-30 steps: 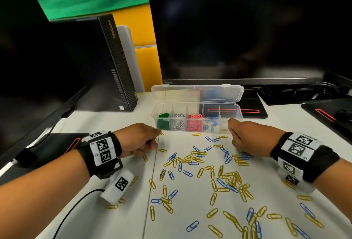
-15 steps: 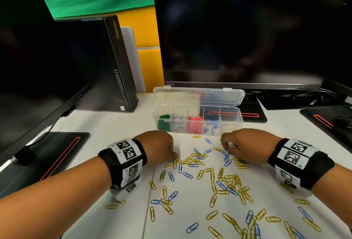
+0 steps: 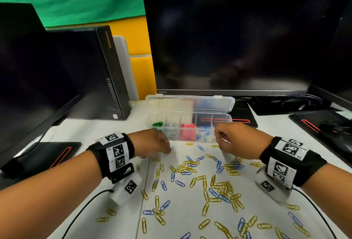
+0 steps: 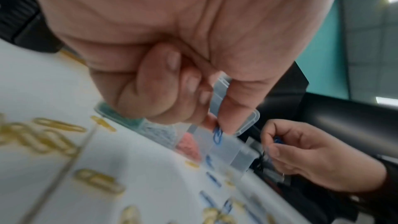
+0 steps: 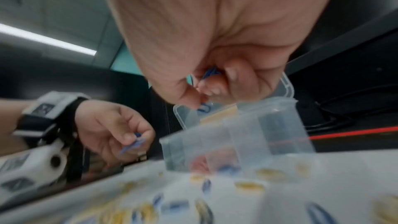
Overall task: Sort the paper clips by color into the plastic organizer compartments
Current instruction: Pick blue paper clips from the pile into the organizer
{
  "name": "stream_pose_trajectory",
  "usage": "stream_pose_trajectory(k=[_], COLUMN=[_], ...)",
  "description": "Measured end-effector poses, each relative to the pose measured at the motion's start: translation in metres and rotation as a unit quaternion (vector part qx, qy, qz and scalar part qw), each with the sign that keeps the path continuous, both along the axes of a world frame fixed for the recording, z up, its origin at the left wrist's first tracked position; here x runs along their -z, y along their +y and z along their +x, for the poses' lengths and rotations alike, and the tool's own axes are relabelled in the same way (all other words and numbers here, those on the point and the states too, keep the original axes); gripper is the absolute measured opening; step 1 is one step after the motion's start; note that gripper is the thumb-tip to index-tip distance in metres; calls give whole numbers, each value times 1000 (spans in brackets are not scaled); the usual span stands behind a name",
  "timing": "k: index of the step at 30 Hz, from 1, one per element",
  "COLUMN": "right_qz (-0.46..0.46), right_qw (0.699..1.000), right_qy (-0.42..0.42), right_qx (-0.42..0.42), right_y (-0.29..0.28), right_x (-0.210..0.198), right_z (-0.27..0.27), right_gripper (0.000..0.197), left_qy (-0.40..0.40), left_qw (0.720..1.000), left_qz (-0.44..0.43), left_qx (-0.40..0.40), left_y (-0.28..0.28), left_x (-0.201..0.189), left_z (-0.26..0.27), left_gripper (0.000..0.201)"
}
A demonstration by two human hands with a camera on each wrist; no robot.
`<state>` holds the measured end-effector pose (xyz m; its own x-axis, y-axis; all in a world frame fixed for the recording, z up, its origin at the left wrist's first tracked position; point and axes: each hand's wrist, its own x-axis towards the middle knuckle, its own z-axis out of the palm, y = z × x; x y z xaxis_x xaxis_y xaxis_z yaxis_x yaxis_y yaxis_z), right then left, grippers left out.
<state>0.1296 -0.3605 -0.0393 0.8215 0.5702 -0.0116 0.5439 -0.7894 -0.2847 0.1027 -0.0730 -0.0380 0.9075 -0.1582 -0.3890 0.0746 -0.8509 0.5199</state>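
Note:
The clear plastic organizer (image 3: 219,122) stands open at the back of the white table, with green, white, pink and blue clips in separate compartments. Loose blue paper clips (image 3: 180,183) and yellow paper clips (image 3: 204,209) lie scattered in front of it. My left hand (image 3: 167,150) hovers just before the organizer's left end and pinches a blue clip (image 4: 217,135) between thumb and forefinger. My right hand (image 3: 221,139) hangs in front of the organizer's right end, its fingers curled round a few blue clips (image 5: 210,72). In the right wrist view my left hand (image 5: 137,135) holds its blue clip (image 5: 133,144).
A large dark monitor (image 3: 238,38) rises right behind the organizer. A black computer case (image 3: 99,75) and a second monitor (image 3: 28,86) stand to the left. Black pads with red lines (image 3: 57,155) lie at both sides. Cables (image 3: 82,212) run from my wrist cameras.
Both hands came down to the clip pile, then rose from it toward the organizer, each now holding blue clips.

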Motion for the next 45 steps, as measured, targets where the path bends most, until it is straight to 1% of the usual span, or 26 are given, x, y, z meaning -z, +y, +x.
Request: stream_pose_trajectory(k=[2, 4, 7, 8, 9, 11, 12, 14, 15, 17, 19, 20, 21, 23, 24, 27, 29, 31, 33, 34, 36, 39, 42, 45], right_qz=[59, 50, 16, 15, 14, 26, 40, 62, 51, -14, -85, -107, -116, -105, -95, -91, -111, -118, -119, -117, -102, -57, -16, 2], right_qw=[998, 997, 997, 997, 997, 998, 998, 997, 998, 1000, 996, 993, 992, 992, 992, 992, 990, 990, 990, 990, 991, 996, 998, 998], right_qy=[-20, -15, 5, 11, 15, 17, 10, -10, -16, 2, 32, 39, 46, 67, 77, 88, 81, 74, 75, 76, 82, 66, 32, 51], right_qx=[25, 52, 75, 75, 71, 57, 48, 38, 32, 15, 0, -4, -6, -9, -12, -15, -16, -14, -9, -7, -1, 23, 49, 45], right_y=[9, 22, 39, 41, 42, 34, 28, 12, 4, -11, -23, -28, -33, -39, -41, -39, -36, -35, -36, -36, -37, -38, -39, -38], right_x=[-13, -20, -24, -27, -32, -40, -43, -47, -47, -40, -27, -20, -15, -7, -5, 3, 10, 13, 14, 14, 15, 16, 17, 16], right_z=[9, 25, 47, 51, 50, 47, 43, 33, 28, 14, 1, -5, -9, -13, -14, -13, -12, -11, -10, -10, -10, -9, -6, -4], right_gripper=[20, 18, 16, 14, 17, 25, 27, 23, 20, 20, 23, 24, 24, 21, 20, 20, 16, 9, 11, 13, 15, 18, 25, 31], left_qy=[32, 31, 18, 16, 10, -22, -48, -118, -150, -184, -189, -189, -183, -151, -141, -160, -202, -259, -293, -291, -251, -189, -166, -153], left_qw=[989, 974, 961, 959, 960, 968, 973, 978, 978, 978, 979, 978, 978, 978, 980, 986, 978, 961, 943, 938, 934, 934, 936, 936], left_qz=[-133, -204, -251, -257, -255, -222, -197, -141, -116, -77, -59, -64, -83, -131, -133, -51, 9, 47, 73, 92, 136, 187, 195, 179], left_qx=[-62, -91, -115, -117, -115, -110, -109, -100, -89, -61, -54, -56, -59, -52, -41, 12, 56, 91, 137, 167, 215, 237, 241, 262], left_y=[-6, -19, -44, -50, -55, -64, -68, -78, -84, -95, -103, -105, -107, -109, -111, -113, -111, -105, -97, -92, -81, -62, -52, -51], left_x=[-10, -19, -24, -24, -22, -18, -16, -13, -13, -10, -8, -7, -6, -7, -7, -12, -16, -21, -24, -24, -19, -6, 5, 9], left_z=[7, 17, 36, 43, 50, 63, 67, 72, 74, 77, 80, 82, 84, 86, 87, 84, 77, 65, 47, 38, 22, 9, 7, 6], left_gripper=[7, 3, 10, 14, 15, 10, 11, 13, 14, 14, 11, 11, 15, 26, 30, 33, 33, 29, 23, 21, 22, 26, 25, 23])
